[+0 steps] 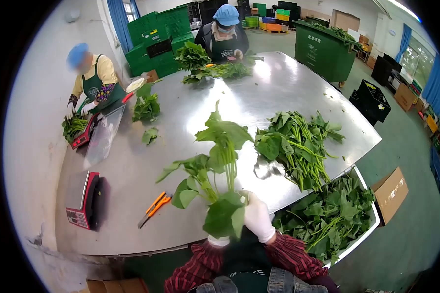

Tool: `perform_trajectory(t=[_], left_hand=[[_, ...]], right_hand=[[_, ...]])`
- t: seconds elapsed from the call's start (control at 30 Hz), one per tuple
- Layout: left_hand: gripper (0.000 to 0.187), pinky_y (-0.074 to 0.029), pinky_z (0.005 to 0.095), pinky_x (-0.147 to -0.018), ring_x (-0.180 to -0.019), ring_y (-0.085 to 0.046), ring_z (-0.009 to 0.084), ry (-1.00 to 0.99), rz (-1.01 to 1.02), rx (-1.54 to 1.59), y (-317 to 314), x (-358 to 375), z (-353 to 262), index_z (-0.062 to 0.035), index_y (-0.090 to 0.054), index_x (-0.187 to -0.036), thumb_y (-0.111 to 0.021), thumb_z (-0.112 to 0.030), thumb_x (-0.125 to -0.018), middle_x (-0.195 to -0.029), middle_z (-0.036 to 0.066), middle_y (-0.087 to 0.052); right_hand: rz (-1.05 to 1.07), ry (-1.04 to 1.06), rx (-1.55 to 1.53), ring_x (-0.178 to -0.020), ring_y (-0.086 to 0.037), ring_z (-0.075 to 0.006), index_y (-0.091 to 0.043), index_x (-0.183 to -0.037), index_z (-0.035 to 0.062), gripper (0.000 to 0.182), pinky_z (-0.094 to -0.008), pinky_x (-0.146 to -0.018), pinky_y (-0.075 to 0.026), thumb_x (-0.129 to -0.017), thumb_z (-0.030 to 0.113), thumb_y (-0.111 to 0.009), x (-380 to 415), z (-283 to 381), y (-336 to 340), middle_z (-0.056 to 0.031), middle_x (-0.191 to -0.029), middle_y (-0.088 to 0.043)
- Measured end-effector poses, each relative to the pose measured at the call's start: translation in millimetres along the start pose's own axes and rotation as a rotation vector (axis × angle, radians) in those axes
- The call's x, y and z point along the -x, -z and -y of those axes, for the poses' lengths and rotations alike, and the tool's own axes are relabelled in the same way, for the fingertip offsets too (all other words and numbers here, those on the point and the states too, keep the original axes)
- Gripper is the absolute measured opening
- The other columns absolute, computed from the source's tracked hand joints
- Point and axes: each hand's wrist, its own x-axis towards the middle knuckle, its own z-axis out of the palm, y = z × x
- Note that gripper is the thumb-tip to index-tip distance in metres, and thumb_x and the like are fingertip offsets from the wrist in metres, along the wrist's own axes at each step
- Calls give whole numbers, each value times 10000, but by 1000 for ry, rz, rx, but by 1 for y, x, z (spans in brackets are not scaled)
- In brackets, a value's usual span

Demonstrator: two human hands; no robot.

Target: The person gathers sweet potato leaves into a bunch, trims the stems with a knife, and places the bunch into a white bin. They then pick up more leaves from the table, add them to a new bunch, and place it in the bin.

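Note:
Upright in front of me is a bunch of leafy green stems (pixel 225 158) with broad leaves. My right hand (pixel 258 217), in a white glove, is closed at the right side of its stems. A large drooping leaf covers most of my left hand (pixel 218 240); only white glove near the wrist shows below it, and its fingers are hidden. Orange-handled scissors (pixel 155 208) lie on the metal table (pixel 127 180) to the left of the bunch. To the right rests a pile of cut leafy greens (pixel 300 149), stems pointing toward me.
A white crate (pixel 359 241) of greens stands at the table's right front edge. A red scale (pixel 83 200) sits at left. Small greens (pixel 145 106) lie farther back. One co-worker (pixel 95 78) handles greens at a second scale; another (pixel 225 36) stands at the far edge behind more greens (pixel 220 71).

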Motion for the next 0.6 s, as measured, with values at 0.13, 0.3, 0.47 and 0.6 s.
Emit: perform_trajectory(t=[0.13, 0.3, 0.47, 0.6], left_hand=[[187, -465, 237, -691, -765, -582, 125, 260, -467, -126, -30, -14, -18, 34, -589, -1012, -586, -35, -838, -878, 63, -619], [159, -457, 234, -652, -706, -578, 127, 253, -500, -99, -31, -16, -25, 58, -613, -957, -590, 21, -804, -814, 64, -625], [151, -479, 244, -662, -713, -590, 129, 298, -433, -135, -32, -9, -21, 56, -609, -954, -566, 45, -810, -843, 67, -627], [145, -484, 249, -670, -714, -594, 142, 199, -410, -162, -34, -12, -22, 50, -608, -946, -566, 50, -807, -838, 66, -624]], right_hand=[[-71, 544, 768, -602, -602, -232, -585, -818, 16, 77, -307, -507, -457, -813, 88, -561, -5, 17, 2, -128, -643, -590], [17, -238, -231, -512, -456, -42, -585, -914, -3, 181, -200, -451, -347, -899, 168, -531, -4, -9, -1, -22, -715, -584], [211, -320, -532, -502, -433, -10, -591, -1035, 10, 194, -161, -463, -346, -903, 122, -504, -12, -10, 15, 47, -687, -534], [254, -344, -515, -521, -428, -8, -587, -1050, -1, 220, -166, -477, -343, -892, 132, -512, -13, 1, 19, 40, -694, -533]])
